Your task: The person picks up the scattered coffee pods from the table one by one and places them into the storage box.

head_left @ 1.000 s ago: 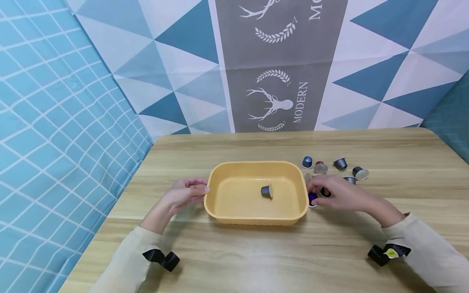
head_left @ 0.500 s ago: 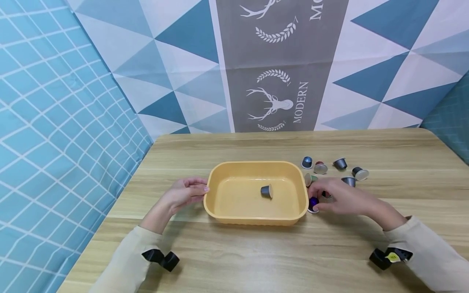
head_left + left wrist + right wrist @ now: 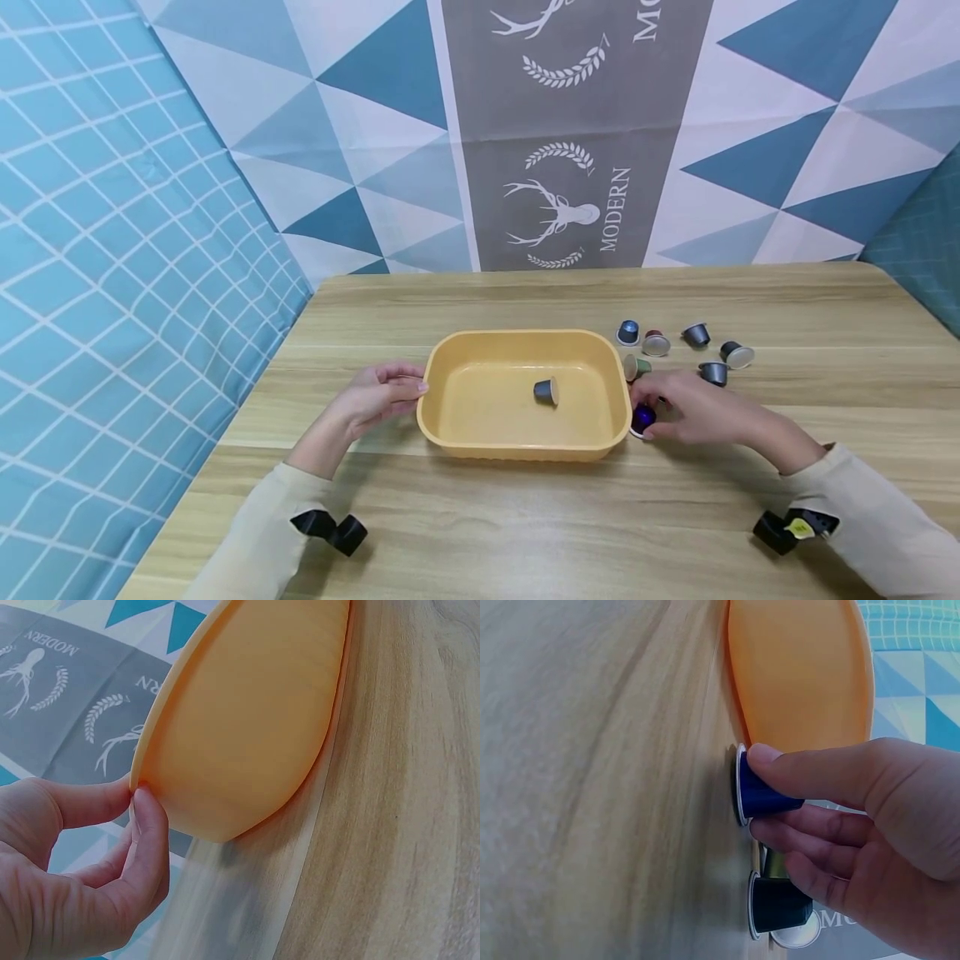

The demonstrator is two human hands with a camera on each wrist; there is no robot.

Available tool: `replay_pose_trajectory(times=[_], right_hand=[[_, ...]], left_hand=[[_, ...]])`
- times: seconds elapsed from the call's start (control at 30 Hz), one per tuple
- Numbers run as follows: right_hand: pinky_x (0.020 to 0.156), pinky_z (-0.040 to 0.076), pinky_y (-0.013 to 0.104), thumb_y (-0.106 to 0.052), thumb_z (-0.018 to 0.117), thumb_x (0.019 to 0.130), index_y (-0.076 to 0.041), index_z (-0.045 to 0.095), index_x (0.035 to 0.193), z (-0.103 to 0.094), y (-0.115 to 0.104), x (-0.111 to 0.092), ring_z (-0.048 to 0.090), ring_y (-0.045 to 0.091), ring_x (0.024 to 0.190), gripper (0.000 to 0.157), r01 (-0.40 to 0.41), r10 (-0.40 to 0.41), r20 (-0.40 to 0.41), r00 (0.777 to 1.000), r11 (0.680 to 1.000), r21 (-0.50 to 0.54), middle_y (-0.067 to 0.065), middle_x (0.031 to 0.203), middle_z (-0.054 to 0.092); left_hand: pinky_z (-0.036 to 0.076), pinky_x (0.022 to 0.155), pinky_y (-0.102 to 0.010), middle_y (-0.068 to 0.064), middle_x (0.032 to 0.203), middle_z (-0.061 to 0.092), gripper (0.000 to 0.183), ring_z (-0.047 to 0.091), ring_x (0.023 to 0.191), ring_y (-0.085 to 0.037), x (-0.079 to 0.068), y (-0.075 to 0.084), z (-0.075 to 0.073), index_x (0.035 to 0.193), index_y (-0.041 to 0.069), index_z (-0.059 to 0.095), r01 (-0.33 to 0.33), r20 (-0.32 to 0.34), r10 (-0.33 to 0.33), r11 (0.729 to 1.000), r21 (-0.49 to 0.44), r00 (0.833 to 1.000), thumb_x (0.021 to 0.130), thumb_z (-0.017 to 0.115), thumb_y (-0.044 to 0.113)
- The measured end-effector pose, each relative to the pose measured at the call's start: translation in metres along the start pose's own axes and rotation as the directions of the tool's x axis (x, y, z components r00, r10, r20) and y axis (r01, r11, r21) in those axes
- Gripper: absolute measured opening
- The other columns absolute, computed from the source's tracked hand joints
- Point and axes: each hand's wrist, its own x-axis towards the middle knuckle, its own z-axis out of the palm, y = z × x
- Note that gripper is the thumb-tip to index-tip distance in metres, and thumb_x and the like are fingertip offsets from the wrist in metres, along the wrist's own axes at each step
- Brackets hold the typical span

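A yellow plastic bin [image 3: 517, 455] stands on the wooden table with one dark grey coffee capsule [image 3: 543, 392] lying on its side inside. My left hand [image 3: 381, 395] pinches the bin's left rim between thumb and fingers, as the left wrist view shows. Just outside the right wall, my right hand [image 3: 697, 408] pinches a blue coffee capsule [image 3: 769, 792] between thumb and fingers. That capsule has its silver rim down, close over the tabletop. Beside it, under the curled fingers in the right wrist view, is a black capsule [image 3: 780, 904].
Several more capsules lie right of the bin: a green one [image 3: 636, 367] near its wall, a blue one [image 3: 628, 332], a red one [image 3: 656, 343], and grey or black ones [image 3: 697, 335] farther right. A patterned cloth [image 3: 405, 167] hangs behind the wooden table [image 3: 480, 533].
My right hand has shifted slightly toward me and right, and the blue capsule with it. The green capsule and a grey one beside the hand show more now. The left hand stays on the rim.
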Motion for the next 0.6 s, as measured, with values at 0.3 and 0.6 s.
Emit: replay_pose_trajectory(times=[0.3,0.6], right_hand=[[0.066,0.050,0.021,-0.012,0.081,0.075,-0.022,0.065,0.093,-0.007,-0.002,0.001,0.052,0.000,0.081,0.026,-0.019,0.019,0.034,0.999,1.000,-0.003,-0.010,0.092,0.064],[0.069,0.050,0.021,-0.011,0.081,0.074,-0.021,0.064,0.089,-0.018,-0.006,0.000,0.051,-0.001,0.080,0.025,-0.052,0.051,0.101,0.994,0.999,0.009,-0.012,0.088,0.061]], left_hand=[[0.058,0.078,-0.019,0.002,0.090,0.064,0.036,0.064,0.083,-0.005,0.002,-0.001,0.000,0.121,-0.008,0.050,0.002,0.007,-0.002,1.000,-0.016,1.000,0.090,0.063,0.005],[0.058,0.078,-0.019,0.002,0.091,0.064,0.036,0.064,0.084,-0.005,0.001,-0.001,-0.001,0.122,-0.008,0.049,0.008,-0.001,-0.008,1.000,-0.009,1.000,0.091,0.062,0.004]])
